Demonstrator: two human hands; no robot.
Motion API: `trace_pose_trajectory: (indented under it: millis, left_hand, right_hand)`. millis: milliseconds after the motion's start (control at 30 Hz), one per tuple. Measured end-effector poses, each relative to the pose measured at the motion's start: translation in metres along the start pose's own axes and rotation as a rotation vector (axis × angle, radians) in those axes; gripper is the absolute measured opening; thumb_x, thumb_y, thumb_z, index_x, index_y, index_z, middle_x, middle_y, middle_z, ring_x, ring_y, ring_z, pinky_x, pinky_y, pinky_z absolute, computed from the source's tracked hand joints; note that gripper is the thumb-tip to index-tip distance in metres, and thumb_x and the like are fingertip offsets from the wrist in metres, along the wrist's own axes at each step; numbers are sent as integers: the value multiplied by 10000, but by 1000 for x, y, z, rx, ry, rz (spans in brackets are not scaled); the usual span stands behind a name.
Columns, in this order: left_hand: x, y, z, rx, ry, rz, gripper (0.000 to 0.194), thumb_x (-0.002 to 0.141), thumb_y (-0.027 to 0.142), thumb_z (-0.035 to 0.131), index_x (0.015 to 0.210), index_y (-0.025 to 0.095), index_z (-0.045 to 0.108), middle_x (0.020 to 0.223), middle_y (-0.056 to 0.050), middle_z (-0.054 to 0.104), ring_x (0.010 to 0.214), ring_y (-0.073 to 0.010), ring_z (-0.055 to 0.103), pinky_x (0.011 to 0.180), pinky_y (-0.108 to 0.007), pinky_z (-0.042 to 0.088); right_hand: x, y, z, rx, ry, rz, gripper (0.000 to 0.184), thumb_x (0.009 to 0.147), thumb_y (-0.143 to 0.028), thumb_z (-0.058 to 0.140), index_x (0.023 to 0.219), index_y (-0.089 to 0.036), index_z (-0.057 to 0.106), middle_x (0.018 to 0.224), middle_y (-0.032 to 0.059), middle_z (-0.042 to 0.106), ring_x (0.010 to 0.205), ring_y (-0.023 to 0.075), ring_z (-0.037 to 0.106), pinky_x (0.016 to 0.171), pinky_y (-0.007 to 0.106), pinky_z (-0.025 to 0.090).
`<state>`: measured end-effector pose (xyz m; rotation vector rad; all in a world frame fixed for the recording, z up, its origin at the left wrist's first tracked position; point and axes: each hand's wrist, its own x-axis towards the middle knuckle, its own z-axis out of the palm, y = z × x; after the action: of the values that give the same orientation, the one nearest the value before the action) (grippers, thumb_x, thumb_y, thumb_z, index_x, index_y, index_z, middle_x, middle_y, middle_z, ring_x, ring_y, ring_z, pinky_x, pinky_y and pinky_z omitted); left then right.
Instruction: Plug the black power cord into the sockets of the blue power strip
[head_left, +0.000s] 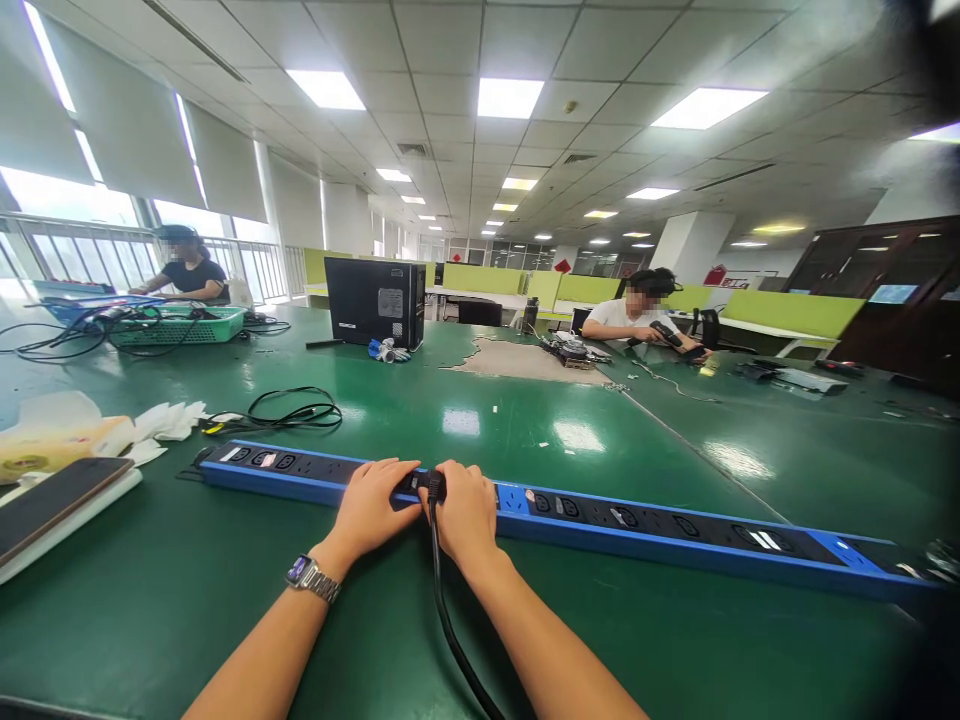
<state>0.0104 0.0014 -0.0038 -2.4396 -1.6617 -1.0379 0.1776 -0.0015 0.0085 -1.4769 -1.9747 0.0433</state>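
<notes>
A long blue and black power strip (637, 528) lies across the green table (420, 400) in front of me. My left hand (373, 508) rests on top of the strip, fingers curled over it, with a watch on the wrist. My right hand (466, 512) sits right beside it, fingers closed around a black plug (434, 486) seated in the strip. The plug's black cable (450, 620) runs down toward me between my forearms.
A coiled black cable (289, 410) and white tissues (169, 420) lie beyond the strip's left end. A phone on a white box (52, 505) sits at the left edge. Farther off stand a black computer case (373, 302) and a green basket (180, 325). Two people sit at the far side.
</notes>
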Motion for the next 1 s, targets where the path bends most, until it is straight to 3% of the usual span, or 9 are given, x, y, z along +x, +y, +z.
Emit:
trace_pose_trajectory:
  millis: [133,233,333,500,600,700,833,1000]
  left_hand:
    - [0,5,-4,-42,-28,28,598,763,312,669,1340,255,525,1286,-80,635,1201,-267,548,1051,-471,368]
    - [3,13,2,-126,-43,89,565,809,285,635,1359,282,506,1276,-68,640,1156,-243,574,1024,-442,404]
    - [7,17,11,-188,0,85,388,854,258,581,1240,272,613,1146,-60,701,1053,-226,620,968,-413,452]
    - [15,29,15,-319,182,44,281,888,291,544,1147,259,646,1052,-53,716,980,-214,644,893,-368,499]
    - [27,63,24,-364,262,42,297,908,319,538,1184,239,610,1078,-67,701,996,-216,636,898,-363,495]
    - [42,113,49,-312,131,62,309,907,303,544,1202,235,604,1080,-76,704,993,-232,631,890,-379,485]
    - [55,172,88,-226,-115,64,300,902,306,550,1191,249,610,1014,-81,717,978,-251,633,862,-393,471]
    - [62,205,109,-240,-174,71,281,907,257,523,1174,239,608,1008,-89,719,994,-246,629,926,-427,427]
  right_hand:
    - [-18,23,-9,-22,38,-127,476,796,-317,637,1257,-227,559,1232,93,624,1133,291,508,991,472,351]
    - [-30,62,-25,-64,157,-133,450,807,-355,619,1236,-222,586,1250,100,615,1155,290,496,1027,501,327]
    - [-35,114,-47,-47,263,-63,310,833,-402,571,1073,-230,664,1173,80,657,1117,268,529,1007,486,360]
    - [-35,181,-79,202,439,220,347,781,-505,570,897,-201,690,951,86,710,912,245,622,867,424,473]
    - [-35,193,-87,379,630,432,395,759,-527,581,897,-173,690,889,94,710,790,214,641,769,361,500]
    - [-36,193,-90,420,754,486,437,775,-551,558,904,-156,696,888,106,718,813,216,641,774,346,488]
    - [-38,193,-93,410,755,503,459,787,-566,522,879,-156,704,920,119,725,863,235,638,787,348,469]
    - [-38,194,-95,421,746,514,420,791,-529,508,842,-160,701,929,123,725,881,241,641,810,347,459]
